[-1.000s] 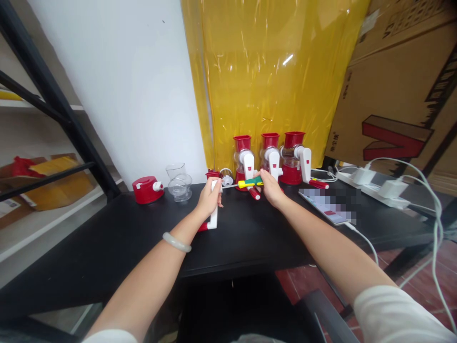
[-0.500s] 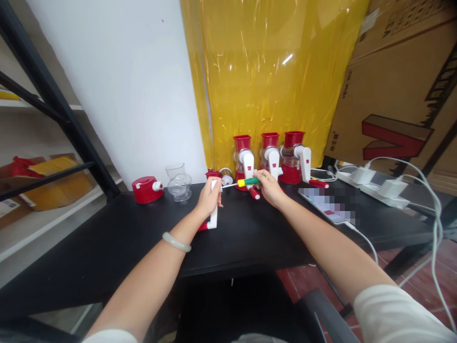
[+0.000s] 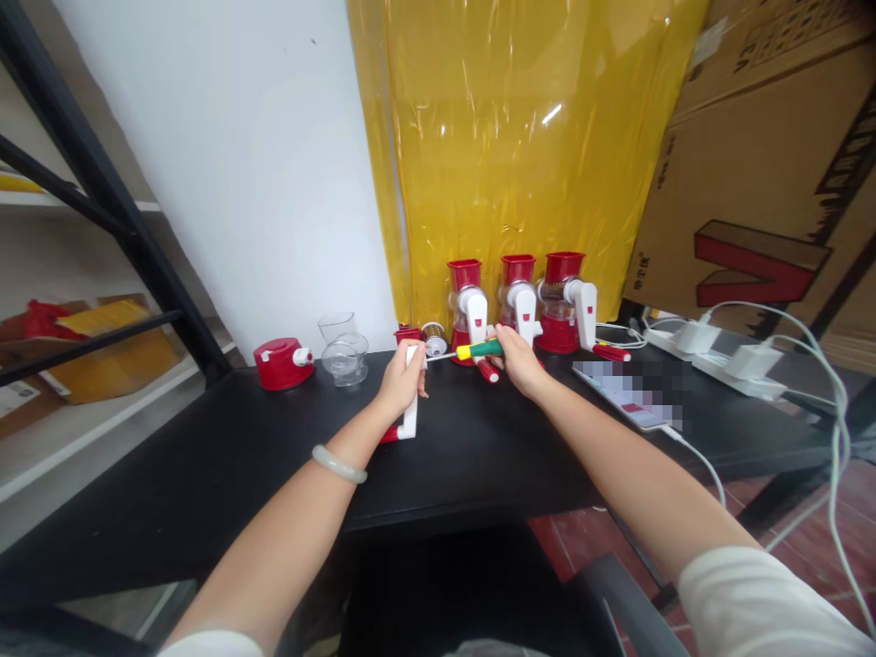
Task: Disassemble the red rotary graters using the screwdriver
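Note:
My left hand [image 3: 401,379] is closed around a white crank handle [image 3: 411,417] with a red grip at its lower end, held above the table. In my right hand [image 3: 518,359] is a green and yellow screwdriver [image 3: 484,348], its shaft pointing left. The screwdriver's tip meets the upper part of the crank by my left fingers; the exact contact point is too small to make out. Just behind my hands lie a metal grater drum [image 3: 433,338] and a red part [image 3: 408,333], the latter partly hidden by my left hand.
Three assembled red and white rotary graters [image 3: 565,315] stand at the back right. A red base [image 3: 277,364] and a clear housing [image 3: 342,351] sit at left. On the right are a phone [image 3: 620,394], a power strip [image 3: 718,360] with cables and a large cardboard box [image 3: 759,182].
My right hand's fingers have shifted slightly around the screwdriver handle. Crank and left hand stay nearly where they were.

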A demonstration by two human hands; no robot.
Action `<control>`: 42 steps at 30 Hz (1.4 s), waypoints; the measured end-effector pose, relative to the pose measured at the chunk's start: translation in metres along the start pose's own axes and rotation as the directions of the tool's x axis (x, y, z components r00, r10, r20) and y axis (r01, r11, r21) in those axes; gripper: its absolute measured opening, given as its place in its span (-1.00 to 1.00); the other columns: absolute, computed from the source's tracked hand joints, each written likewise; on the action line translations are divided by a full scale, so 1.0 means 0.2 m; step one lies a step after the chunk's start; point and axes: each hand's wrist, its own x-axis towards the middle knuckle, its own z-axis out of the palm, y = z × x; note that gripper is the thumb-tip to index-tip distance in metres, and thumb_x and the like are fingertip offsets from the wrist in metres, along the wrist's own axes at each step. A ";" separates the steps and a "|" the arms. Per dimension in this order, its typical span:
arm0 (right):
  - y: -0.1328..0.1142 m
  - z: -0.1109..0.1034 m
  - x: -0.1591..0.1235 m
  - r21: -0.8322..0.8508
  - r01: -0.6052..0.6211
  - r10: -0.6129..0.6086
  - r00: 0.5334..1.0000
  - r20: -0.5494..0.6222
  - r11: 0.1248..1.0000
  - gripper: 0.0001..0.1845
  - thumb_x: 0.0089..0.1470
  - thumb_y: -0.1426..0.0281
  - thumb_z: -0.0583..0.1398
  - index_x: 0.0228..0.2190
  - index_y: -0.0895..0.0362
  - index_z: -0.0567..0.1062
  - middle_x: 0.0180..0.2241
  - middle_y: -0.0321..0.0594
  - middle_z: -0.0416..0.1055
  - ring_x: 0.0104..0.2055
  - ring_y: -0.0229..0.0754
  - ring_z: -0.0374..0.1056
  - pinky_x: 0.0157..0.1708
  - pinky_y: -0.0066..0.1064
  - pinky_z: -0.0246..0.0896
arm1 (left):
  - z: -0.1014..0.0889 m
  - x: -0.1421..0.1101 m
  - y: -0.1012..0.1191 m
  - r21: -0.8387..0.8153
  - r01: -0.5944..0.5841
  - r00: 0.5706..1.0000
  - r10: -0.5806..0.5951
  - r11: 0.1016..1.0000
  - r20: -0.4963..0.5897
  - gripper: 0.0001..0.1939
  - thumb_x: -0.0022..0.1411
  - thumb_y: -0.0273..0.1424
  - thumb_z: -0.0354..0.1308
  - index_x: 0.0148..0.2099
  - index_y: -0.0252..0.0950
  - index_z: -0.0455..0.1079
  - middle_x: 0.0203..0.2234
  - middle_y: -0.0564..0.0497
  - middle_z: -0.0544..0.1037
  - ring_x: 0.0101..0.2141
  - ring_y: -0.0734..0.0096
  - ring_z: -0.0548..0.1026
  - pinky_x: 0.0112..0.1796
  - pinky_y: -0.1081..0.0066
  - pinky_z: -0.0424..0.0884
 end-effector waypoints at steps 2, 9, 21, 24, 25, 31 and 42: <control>-0.01 0.00 0.00 0.007 -0.022 0.022 1.000 -0.011 1.000 -0.40 -0.10 -0.23 0.25 -0.47 0.05 0.33 -0.64 -0.44 0.15 -0.64 -0.36 0.05 -0.62 -0.45 -0.07 | 0.00 0.00 0.00 0.004 0.001 1.000 -0.001 1.000 -0.003 -0.60 0.29 0.02 0.05 -0.08 -0.19 0.31 -0.59 0.21 0.28 -0.68 0.53 0.31 -0.65 0.50 0.40; 0.01 0.01 0.01 0.112 -0.011 0.012 1.000 -0.013 0.994 -0.48 -0.12 -0.09 0.34 -0.46 0.05 0.31 -0.59 -0.45 0.19 -0.61 -0.38 0.09 -0.59 -0.45 -0.01 | 0.00 0.00 0.01 -0.015 -0.002 1.000 0.002 1.000 -0.002 -0.60 0.30 0.01 0.06 -0.07 -0.20 0.32 -0.57 0.20 0.28 -0.68 0.54 0.31 -0.66 0.49 0.40; 0.02 0.00 0.02 0.135 -0.023 0.028 0.999 -0.033 0.991 -0.51 -0.17 -0.01 0.37 -0.41 0.05 0.35 -0.50 -0.40 0.29 -0.54 -0.35 0.18 -0.53 -0.44 0.13 | 0.00 0.00 0.01 -0.002 0.011 1.000 -0.011 1.000 -0.002 -0.61 0.30 0.01 0.05 -0.07 -0.20 0.30 -0.58 0.20 0.29 -0.68 0.54 0.31 -0.66 0.49 0.41; 0.01 0.00 0.02 0.135 -0.032 0.036 0.999 -0.021 0.990 -0.50 -0.18 -0.02 0.38 -0.42 0.06 0.34 -0.50 -0.41 0.28 -0.54 -0.36 0.20 -0.54 -0.45 0.13 | 0.00 0.00 0.00 0.007 0.022 1.000 -0.022 1.000 0.000 -0.61 0.30 0.01 0.04 -0.07 -0.19 0.30 -0.59 0.21 0.28 -0.68 0.52 0.32 -0.66 0.47 0.42; 0.00 0.01 0.01 0.135 -0.029 0.032 0.999 -0.023 0.990 -0.48 -0.18 -0.05 0.37 -0.42 0.06 0.35 -0.51 -0.41 0.28 -0.54 -0.35 0.21 -0.54 -0.45 0.13 | 0.00 0.00 -0.01 0.008 0.022 1.000 -0.022 1.000 0.001 -0.61 0.31 0.01 0.04 -0.07 -0.19 0.30 -0.60 0.21 0.28 -0.68 0.52 0.33 -0.66 0.47 0.42; -0.01 0.00 -0.01 0.026 0.033 -0.034 0.999 0.035 0.999 -0.39 -0.04 -0.25 0.21 -0.44 0.05 0.35 -0.68 -0.43 0.22 -0.65 -0.32 0.15 -0.60 -0.42 0.07 | -0.01 0.00 -0.01 0.018 -0.005 1.000 0.005 1.000 0.001 -0.60 0.31 0.02 0.03 -0.07 -0.20 0.30 -0.58 0.20 0.29 -0.68 0.52 0.33 -0.66 0.47 0.42; 0.02 0.00 0.01 0.119 -0.011 0.010 1.000 0.002 0.993 -0.49 -0.13 -0.07 0.37 -0.44 0.06 0.35 -0.60 -0.44 0.23 -0.60 -0.36 0.15 -0.58 -0.46 0.02 | 0.00 0.00 0.00 0.000 -0.004 1.000 0.004 1.000 0.002 -0.61 0.31 0.01 0.04 -0.08 -0.21 0.31 -0.58 0.20 0.29 -0.68 0.55 0.31 -0.66 0.51 0.41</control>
